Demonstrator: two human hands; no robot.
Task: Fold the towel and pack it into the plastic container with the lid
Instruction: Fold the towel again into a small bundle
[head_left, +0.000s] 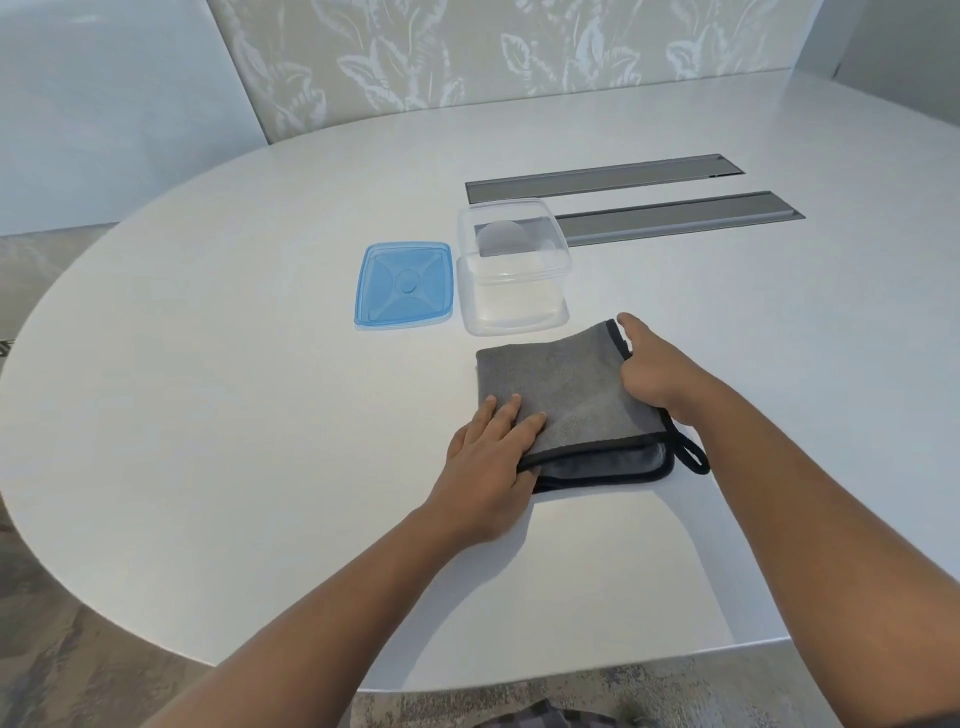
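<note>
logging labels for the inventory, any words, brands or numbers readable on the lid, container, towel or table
None can be read.
Blue lid: only a moulded cross and circle, no lettering visible.
Clear container: no print visible.
Grey towel: no tag or text visible, just black trim and a loop.
Table: plain, two grey panels without markings.
</note>
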